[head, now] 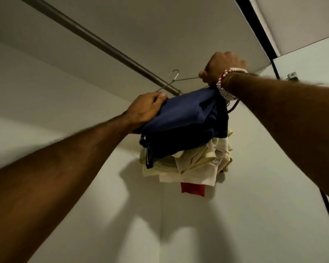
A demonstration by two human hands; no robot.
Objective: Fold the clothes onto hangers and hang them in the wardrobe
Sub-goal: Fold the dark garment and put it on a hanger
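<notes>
I look up into the wardrobe at its brown rail (95,37). A thin wire hanger (41,73) carries a folded navy garment (184,118); its hook sits just above the rail. My left hand (146,109) grips the left end of the hanger and the navy cloth. My right hand (222,67), with a red and white bead bracelet at the wrist, pinches the hanger's right wire end. Behind the navy garment hang a cream garment (194,164) and a red one (192,189).
White wardrobe walls surround the rail, with the ceiling panel above. A metal bracket (292,76) sits on the right wall. A dark door edge (254,29) runs down the right side. The rail to the left of the hanger carries nothing.
</notes>
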